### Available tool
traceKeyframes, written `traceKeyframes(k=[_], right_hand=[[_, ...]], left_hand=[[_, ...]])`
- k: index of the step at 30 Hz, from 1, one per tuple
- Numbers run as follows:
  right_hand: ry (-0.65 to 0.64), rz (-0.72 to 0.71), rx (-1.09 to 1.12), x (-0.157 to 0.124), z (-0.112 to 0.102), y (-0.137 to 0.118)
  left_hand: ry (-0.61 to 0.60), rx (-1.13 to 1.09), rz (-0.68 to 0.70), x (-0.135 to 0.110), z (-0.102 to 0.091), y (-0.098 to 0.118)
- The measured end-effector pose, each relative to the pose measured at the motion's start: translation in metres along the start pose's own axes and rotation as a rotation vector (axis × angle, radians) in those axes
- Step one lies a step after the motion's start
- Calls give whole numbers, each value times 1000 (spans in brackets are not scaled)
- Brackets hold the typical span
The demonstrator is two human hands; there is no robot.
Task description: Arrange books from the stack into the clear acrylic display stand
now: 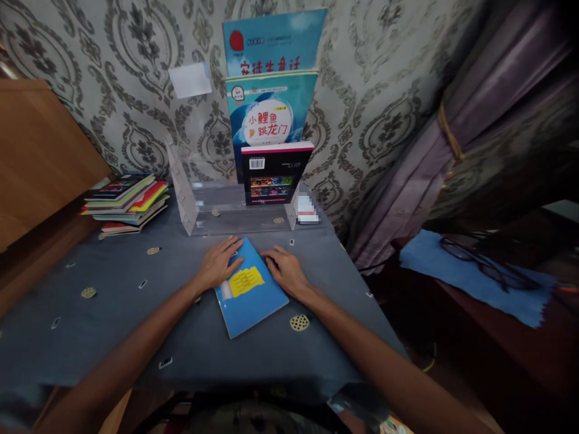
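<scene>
A blue book [259, 301] with a yellow patch on its cover lies flat and slightly turned on the cloth-covered table. My left hand [219, 264] rests along its upper left edge, fingers stretched out and partly over the cover. At the opposite edge is my right hand [287, 272], palm down, its fingers loosely bent and apart beside the book. Behind both hands stands a clear acrylic tiered rack [235, 223]. On its right side a black book [275, 166], a teal book [271, 114] and a taller blue book [280, 45] stand one behind another.
A stack of books [129, 202] lies at the back left near a wooden panel [40, 157]. Patterned wallpaper [145, 108] rises behind the table, with a tied curtain [420, 144] on the right. Glasses [488, 262] rest on a blue cloth [434, 259] farther right.
</scene>
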State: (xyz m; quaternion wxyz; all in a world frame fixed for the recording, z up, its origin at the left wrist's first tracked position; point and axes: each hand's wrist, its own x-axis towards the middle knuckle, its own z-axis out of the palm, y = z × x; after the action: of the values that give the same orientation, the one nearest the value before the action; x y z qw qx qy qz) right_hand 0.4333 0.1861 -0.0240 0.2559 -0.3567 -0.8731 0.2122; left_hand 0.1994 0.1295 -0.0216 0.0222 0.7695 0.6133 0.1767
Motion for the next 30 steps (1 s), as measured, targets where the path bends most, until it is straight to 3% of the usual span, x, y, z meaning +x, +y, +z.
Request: traceKeyframes(k=[4, 7, 11, 15, 19, 23, 26, 30], right_hand=[[70, 1, -12, 1, -3, 4], [111, 7, -34, 2, -6, 9], [146, 18, -64, 2, -7, 14], [145, -8, -101, 0, -6, 14], [23, -119, -145, 3, -9, 11], [-173, -260, -176, 13, -12, 5], [-269, -267, -203, 20, -12, -3], [-257, -205, -232, 24, -11, -11]], left_hand=[[1, -91, 114, 27, 9, 9], [95, -139, 160, 41, 12, 15], [265, -44, 54, 47, 7, 21], [196, 131, 15, 33, -1, 26], [110, 215, 20, 12, -2, 31], [152, 205, 29, 2, 5, 31], [188, 184, 47, 2, 7, 29], [197, 182, 48, 2, 8, 28]])
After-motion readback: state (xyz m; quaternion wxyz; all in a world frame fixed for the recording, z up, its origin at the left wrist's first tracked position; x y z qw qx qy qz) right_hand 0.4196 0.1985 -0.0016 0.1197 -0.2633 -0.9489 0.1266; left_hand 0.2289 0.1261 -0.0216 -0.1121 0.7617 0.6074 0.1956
